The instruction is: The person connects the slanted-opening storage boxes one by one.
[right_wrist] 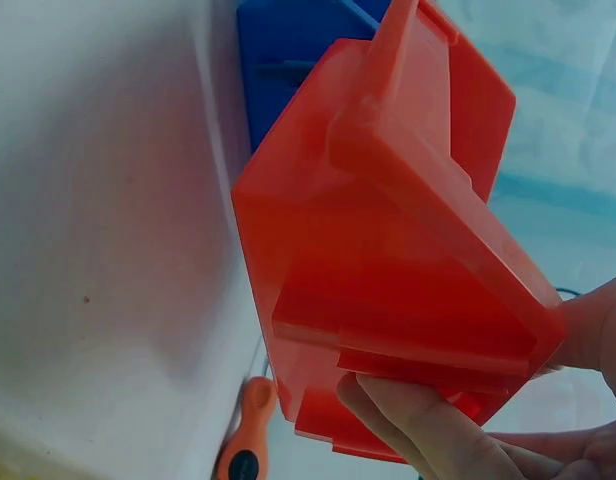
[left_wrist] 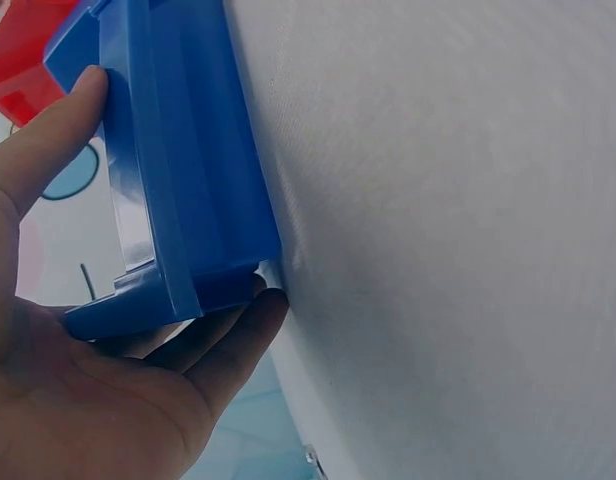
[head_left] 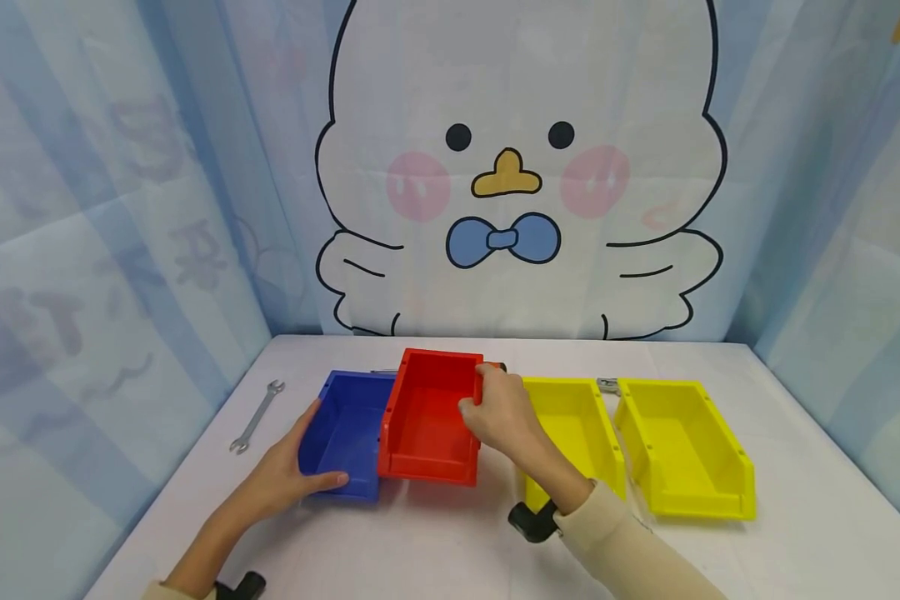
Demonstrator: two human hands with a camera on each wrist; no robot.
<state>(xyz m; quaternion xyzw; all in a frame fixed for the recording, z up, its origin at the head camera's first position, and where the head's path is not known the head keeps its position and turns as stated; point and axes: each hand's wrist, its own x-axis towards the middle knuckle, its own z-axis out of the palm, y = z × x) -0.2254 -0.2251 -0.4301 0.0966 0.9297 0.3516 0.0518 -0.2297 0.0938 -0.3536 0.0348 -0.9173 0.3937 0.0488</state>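
Note:
A blue storage bin (head_left: 348, 433) sits on the left part of the table. My left hand (head_left: 281, 475) grips it, the thumb over its front part and the fingers along its outer side; the left wrist view shows the same bin (left_wrist: 188, 150) from close by. Directly to its right is a red storage bin (head_left: 435, 412), overlapping its edge and appearing raised from the table. My right hand (head_left: 502, 412) holds the red bin by its right wall. In the right wrist view the thumb and fingers pinch that wall of the red bin (right_wrist: 388, 270).
Two yellow bins stand on the right, one (head_left: 570, 425) near my right forearm, the other (head_left: 690, 450) farther out. A wrench (head_left: 257, 417) lies at the left. An orange-handled tool (right_wrist: 250, 430) lies behind the red bin. A small metal piece (head_left: 608, 386) shows between the yellow bins.

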